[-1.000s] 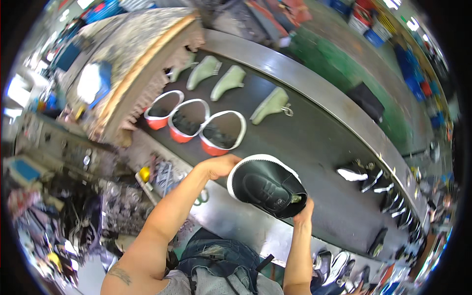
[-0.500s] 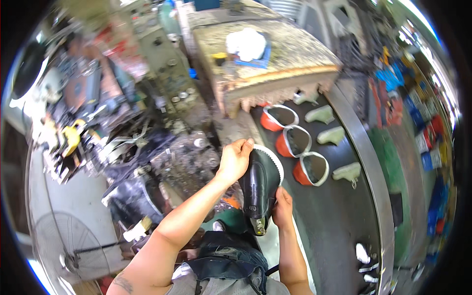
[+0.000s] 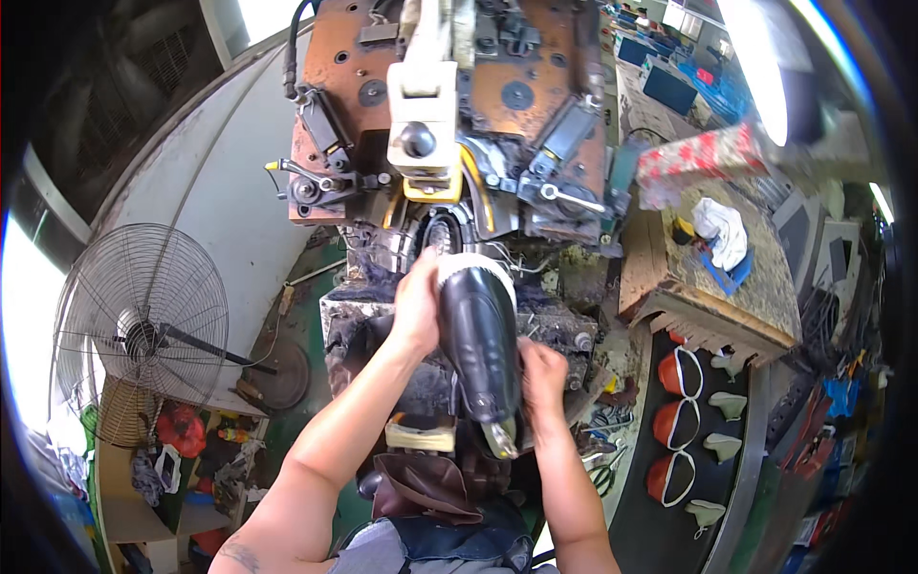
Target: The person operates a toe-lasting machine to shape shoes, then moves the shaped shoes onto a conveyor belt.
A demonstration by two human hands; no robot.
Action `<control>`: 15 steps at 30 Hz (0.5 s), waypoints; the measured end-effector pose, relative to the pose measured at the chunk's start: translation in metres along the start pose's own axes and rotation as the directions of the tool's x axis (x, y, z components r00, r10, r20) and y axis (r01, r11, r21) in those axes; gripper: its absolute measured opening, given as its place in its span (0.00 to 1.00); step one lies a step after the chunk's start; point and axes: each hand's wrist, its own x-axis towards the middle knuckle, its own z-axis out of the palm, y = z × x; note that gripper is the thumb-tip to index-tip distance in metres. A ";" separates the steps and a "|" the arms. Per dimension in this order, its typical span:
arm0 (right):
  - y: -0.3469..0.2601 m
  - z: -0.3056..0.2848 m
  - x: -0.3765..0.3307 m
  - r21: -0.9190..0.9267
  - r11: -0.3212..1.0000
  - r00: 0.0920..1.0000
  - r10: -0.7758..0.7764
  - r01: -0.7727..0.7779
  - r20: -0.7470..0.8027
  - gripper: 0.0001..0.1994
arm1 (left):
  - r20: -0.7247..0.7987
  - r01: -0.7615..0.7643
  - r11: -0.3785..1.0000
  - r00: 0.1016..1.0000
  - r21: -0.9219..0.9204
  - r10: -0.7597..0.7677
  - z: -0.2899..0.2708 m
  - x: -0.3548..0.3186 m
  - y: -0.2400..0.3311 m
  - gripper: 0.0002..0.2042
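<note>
A black shoe upper, stretched over a last, is between my hands, its white-edged end pointing away from me. A bit of the greenish last shows at the near end. My left hand grips the upper's far left side, its fingers partly hidden. Bent fingers of my right hand close at the upper's right side, lower down; their tips are hidden. Just beyond the upper stands a shoe machine with a white metal head, yellow-edged jaws and copper-coloured plates.
A wire-caged fan stands at left beside a shelf of odds and ends. At right is a worn wooden bench with a white cloth. Orange, white-rimmed pieces and pale green lasts line a black belt. Pliers lie nearby.
My view has swung left from the bench and belt to the machine. The black upper has come with both hands and is now in front of the machine's jaws.
</note>
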 end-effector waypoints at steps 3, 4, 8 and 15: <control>0.000 0.063 0.025 0.240 0.957 0.985 0.172 -0.161 -0.026 0.16 | -0.142 -0.001 0.991 0.990 -0.131 -0.018 -0.048 -0.003 -0.003 0.18; 0.009 0.076 0.035 0.301 0.937 0.981 0.194 -0.177 -0.027 0.15 | -0.180 0.026 0.988 0.982 -0.153 -0.054 -0.065 -0.004 -0.013 0.16; 0.026 0.103 0.054 0.388 0.891 0.962 0.270 -0.234 -0.040 0.13 | -0.252 0.126 0.977 0.953 -0.170 -0.167 -0.098 -0.001 -0.024 0.08; 0.040 0.124 0.055 0.430 0.876 0.949 0.295 -0.221 -0.114 0.12 | -0.300 0.069 0.995 0.950 -0.078 -0.090 -0.092 0.016 -0.008 0.07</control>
